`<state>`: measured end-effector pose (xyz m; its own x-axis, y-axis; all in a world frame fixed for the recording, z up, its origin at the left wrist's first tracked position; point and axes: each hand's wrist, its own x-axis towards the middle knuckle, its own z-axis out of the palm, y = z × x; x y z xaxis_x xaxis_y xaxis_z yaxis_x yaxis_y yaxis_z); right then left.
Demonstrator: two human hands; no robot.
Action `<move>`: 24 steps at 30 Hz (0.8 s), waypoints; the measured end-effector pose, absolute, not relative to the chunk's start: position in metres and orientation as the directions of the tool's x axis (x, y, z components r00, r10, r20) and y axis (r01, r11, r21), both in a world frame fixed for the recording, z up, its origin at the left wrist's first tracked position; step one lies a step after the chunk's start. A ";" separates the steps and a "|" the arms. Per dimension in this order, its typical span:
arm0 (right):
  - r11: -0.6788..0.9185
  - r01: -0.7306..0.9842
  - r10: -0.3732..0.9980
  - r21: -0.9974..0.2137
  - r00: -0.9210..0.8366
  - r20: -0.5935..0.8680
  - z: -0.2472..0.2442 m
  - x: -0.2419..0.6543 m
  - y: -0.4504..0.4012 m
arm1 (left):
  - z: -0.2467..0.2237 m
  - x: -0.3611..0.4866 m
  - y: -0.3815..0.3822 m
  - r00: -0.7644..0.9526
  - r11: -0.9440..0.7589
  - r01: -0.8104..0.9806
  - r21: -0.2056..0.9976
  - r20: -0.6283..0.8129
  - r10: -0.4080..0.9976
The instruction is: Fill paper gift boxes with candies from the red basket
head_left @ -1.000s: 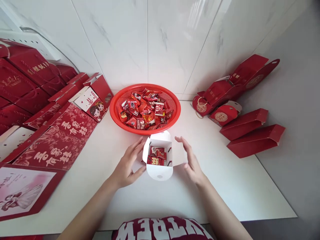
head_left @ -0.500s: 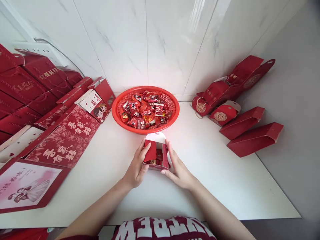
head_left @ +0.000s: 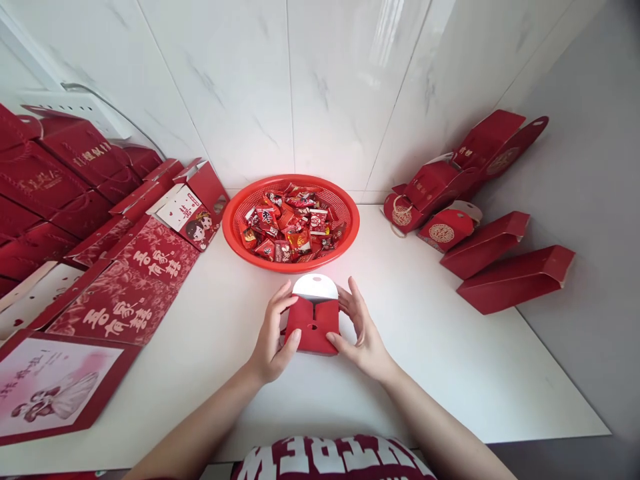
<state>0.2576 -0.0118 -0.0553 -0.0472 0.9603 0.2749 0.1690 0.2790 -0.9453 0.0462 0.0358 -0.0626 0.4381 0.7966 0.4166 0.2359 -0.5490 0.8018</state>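
Observation:
A small red candy box (head_left: 323, 340) stands on the white table just in front of the basket. Its side flaps and front flap are folded over the top, and the rounded white-lined flap at the back sticks up. My left hand (head_left: 274, 339) grips its left side, thumb on the front flap. On the opposite side my right hand (head_left: 363, 337) holds it, thumb near the front right corner. The folded flaps hide what is inside. Behind it, a red plastic basket (head_left: 291, 268) holds several wrapped candies (head_left: 295, 227).
Stacked red gift boxes (head_left: 45, 177) and patterned red boxes (head_left: 120, 300) line the left. A box with a couple drawing (head_left: 53, 387) lies at the front left. Several red boxes (head_left: 430, 187) and two leaning red boxes (head_left: 515, 277) stand right, near a grey wall (head_left: 575, 167).
The right, left and front flaps of the candy box have been folded down, covering the candies that showed inside. The box sits slightly nearer to me.

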 end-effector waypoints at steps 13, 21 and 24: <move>0.556 0.478 0.831 -0.680 -0.304 0.466 -0.055 0.251 -0.018 | -0.019 0.015 0.069 0.370 -0.551 0.512 0.659 0.410 0.834; 0.544 0.434 0.837 -0.718 -0.334 0.433 -0.050 0.244 -0.021 | 0.000 0.023 0.042 0.777 -0.766 0.554 0.327 0.126 0.617; 0.502 0.377 0.862 -0.778 -0.293 0.414 -0.050 0.248 -0.022 | -0.009 0.025 0.045 0.758 -0.758 0.559 0.335 0.163 0.631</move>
<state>0.2481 -0.0216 -0.0496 -0.2928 0.8618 0.4141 0.3768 0.5021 -0.7784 0.0250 0.0452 -0.0093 0.7583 0.6312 0.1629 0.5594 -0.7584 0.3347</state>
